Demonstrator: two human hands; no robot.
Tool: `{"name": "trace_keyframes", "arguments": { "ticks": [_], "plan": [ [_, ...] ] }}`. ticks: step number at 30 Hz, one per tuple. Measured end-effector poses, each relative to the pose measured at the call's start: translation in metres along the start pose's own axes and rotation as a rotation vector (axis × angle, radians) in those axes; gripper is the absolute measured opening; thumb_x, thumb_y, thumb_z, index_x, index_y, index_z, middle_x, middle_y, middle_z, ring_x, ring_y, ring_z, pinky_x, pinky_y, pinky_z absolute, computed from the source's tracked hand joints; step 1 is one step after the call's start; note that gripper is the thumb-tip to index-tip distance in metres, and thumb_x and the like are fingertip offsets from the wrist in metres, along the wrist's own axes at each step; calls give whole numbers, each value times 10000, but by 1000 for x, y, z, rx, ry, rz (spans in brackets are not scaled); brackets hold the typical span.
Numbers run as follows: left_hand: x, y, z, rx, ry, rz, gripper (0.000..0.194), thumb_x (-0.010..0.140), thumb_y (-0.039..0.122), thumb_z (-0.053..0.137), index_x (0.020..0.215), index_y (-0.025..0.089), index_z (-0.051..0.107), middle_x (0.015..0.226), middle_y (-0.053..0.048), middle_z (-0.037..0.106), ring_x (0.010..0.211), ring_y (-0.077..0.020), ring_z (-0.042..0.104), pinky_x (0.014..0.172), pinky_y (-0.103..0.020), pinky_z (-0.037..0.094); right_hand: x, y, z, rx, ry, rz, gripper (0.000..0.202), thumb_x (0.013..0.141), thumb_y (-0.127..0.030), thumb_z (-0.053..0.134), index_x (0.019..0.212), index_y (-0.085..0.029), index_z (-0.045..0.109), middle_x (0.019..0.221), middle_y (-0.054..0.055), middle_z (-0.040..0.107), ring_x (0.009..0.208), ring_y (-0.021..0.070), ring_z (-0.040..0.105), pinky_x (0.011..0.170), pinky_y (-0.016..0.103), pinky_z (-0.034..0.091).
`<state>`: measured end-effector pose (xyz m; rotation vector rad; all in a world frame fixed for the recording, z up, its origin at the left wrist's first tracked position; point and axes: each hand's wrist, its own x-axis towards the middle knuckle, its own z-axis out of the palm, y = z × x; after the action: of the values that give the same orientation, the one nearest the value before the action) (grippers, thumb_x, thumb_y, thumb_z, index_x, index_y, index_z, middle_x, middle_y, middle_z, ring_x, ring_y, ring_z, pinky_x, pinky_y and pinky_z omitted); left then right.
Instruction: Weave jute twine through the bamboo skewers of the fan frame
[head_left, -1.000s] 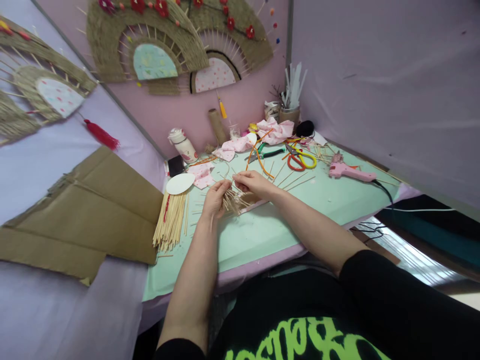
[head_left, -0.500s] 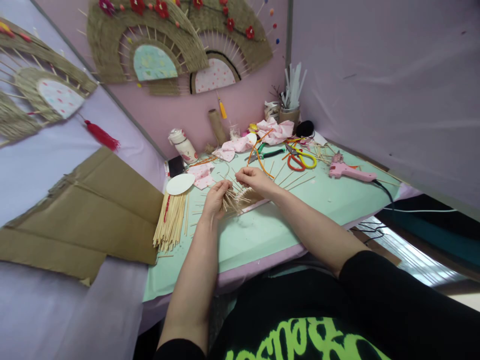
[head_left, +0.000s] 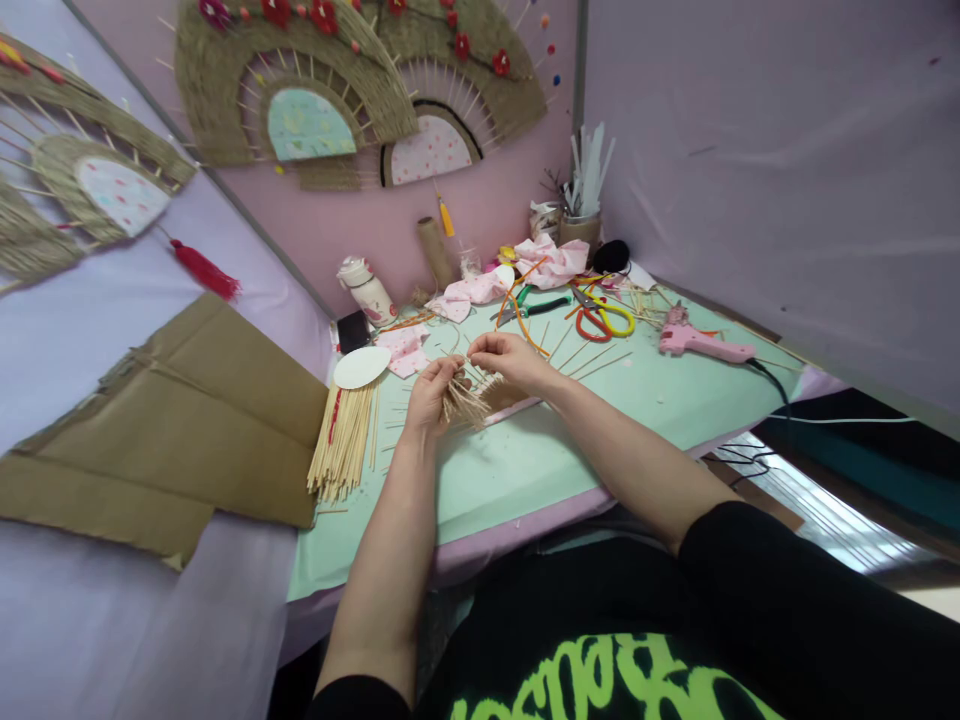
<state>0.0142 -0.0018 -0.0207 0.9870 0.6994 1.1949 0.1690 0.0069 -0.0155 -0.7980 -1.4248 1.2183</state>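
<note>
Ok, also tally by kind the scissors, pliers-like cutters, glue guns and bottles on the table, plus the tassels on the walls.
Scissors: 1 pair
Green-and-black cutter: 1
Pink glue gun: 1
Bottle: 1
Tassels, red and orange: 2
Total: 6

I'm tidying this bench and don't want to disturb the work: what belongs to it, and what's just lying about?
In the work:
- twine strands, held in the left hand
- fanned sticks, beside the right hand
- pink-edged brown piece

Apparently just lying about:
- pink glue gun
- scissors
- green-and-black cutters
- bottle
- cardboard sheet
</note>
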Motion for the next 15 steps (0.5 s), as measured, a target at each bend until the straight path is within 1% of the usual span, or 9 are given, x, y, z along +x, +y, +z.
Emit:
{"name": "trace_keyframes", "arguments": {
  "ticks": [3,7,9,11,13,15],
  "plan": [
    [1,-1,-1,-14,-9,45,310,597,354,774,677,138,568,776,0,594,562,-42,525,549,-185,456,-1,0,0,5,-4,-9,168,670,-283,623,752,-140,587,664,-21,560,613,80,457,593,227,351],
    [1,-1,-3,-44,-42,19,282,623,336,760,697,149,563,773,-10,612,554,-37,499,495,-158,420,0,2,-1,28,-23,0,233,679,-353,652,762,-146,587,639,-25,547,593,78,454,560,216,343],
    [1,0,-3,-73,-44,23,276,629,318,758,695,153,548,806,-18,628,555,-33,489,480,-145,399,1,3,-3,69,-28,27,298,693,-427,646,777,-149,583,631,-22,543,567,73,446,523,208,325],
    [1,2,-3,-93,-45,28,285,626,310,760,683,155,528,838,-23,639,567,-34,488,478,-140,391,2,4,-4,123,-10,68,390,709,-537,604,755,-151,569,642,-7,555,551,73,448,496,206,315],
    [1,3,-2,-94,-44,21,296,626,311,760,676,157,512,855,-28,644,576,-37,488,482,-142,390,4,6,-5,144,29,110,489,718,-642,529,684,-154,543,596,-1,539,509,72,430,466,210,293],
    [0,4,0,-76,-40,1,301,632,319,754,675,157,504,867,-35,647,573,-39,480,484,-147,391,5,7,-5,124,55,136,556,722,-700,465,599,-159,506,507,-11,480,455,70,391,443,219,260]
  ]
}}
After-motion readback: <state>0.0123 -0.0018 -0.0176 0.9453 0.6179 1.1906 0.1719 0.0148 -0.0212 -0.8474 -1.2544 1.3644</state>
